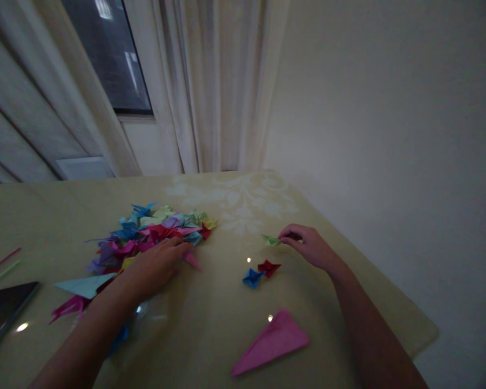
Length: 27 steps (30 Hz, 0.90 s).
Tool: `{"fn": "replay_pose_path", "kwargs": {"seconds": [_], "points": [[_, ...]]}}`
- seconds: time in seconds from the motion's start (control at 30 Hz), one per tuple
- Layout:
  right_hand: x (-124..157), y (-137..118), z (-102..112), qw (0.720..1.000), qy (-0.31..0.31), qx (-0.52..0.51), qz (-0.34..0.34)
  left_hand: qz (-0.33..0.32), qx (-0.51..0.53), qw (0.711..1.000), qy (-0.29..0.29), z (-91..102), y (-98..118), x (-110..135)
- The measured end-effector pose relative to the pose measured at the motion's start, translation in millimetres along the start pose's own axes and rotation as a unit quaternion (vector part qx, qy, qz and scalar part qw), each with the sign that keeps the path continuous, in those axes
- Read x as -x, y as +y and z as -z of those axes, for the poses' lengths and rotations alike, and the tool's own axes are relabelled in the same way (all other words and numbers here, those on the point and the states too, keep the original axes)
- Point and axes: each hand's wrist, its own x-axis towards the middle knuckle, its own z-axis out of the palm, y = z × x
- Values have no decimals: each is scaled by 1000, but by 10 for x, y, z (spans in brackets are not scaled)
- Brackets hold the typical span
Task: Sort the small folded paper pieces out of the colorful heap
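At the right side of the table, the slanting edge runs along the pale wall, and the right hand sits a little inside it, thumb and fingertips pinching a small pale-green folded paper clear of the pile. Bare tabletop lies between this hand and the left hand, and more stretches toward the far edge, below the curtains. The left hand rests at the near side of a paper pile; whether its fingers grip anything, I cannot tell. The pile is a loose heap of creased, pointed forms in blue, purple, red, pink, yellow and green. Apart from it, a small blue piece and a red piece touch, both sharp-cornered. Nearer, a larger pink triangle lies flat, its paper matt against the glossy, light-reflecting top. At far left are a dark flat device and two thin sticks, red and green.
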Motion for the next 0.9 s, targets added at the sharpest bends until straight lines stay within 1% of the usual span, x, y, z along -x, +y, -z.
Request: {"fn": "replay_pose_path", "kwargs": {"seconds": [0.1,0.2,0.3,0.4,0.47,0.53,0.6,0.67,0.7,0.77,0.8,0.83,0.9], "points": [[16,54,35,999,-14,41,-5,-30,4,999,22,-58,56,-48],[38,66,43,998,-58,29,-14,-52,0,998,23,-64,130,-101],[54,65,49,996,-85,1,-19,-44,25,999,19,-48,160,-115],[60,73,55,996,-91,-3,-23,-21,26,999,-1,-32,169,-101],[58,81,50,996,-90,1,-23,-25,10,1000,-5,-28,186,-96],[50,84,35,997,-78,7,-14,-45,-10,999,3,-27,214,-100],[35,71,9,999,-43,19,5,-61,-17,998,27,-18,253,-111],[13,32,-30,999,17,33,23,-76,19,995,67,14,305,-121],[0,0,-56,997,53,38,31,-77,57,991,94,42,339,-125],[-21,-91,-123,991,119,38,48,-64,172,972,146,116,426,-129],[-28,-149,-164,987,145,31,60,-55,243,954,166,159,479,-127],[-30,-213,-207,984,163,20,73,-46,317,930,180,202,540,-121],[-20,-350,-300,979,176,-17,99,-43,446,872,199,275,682,-98]]}}
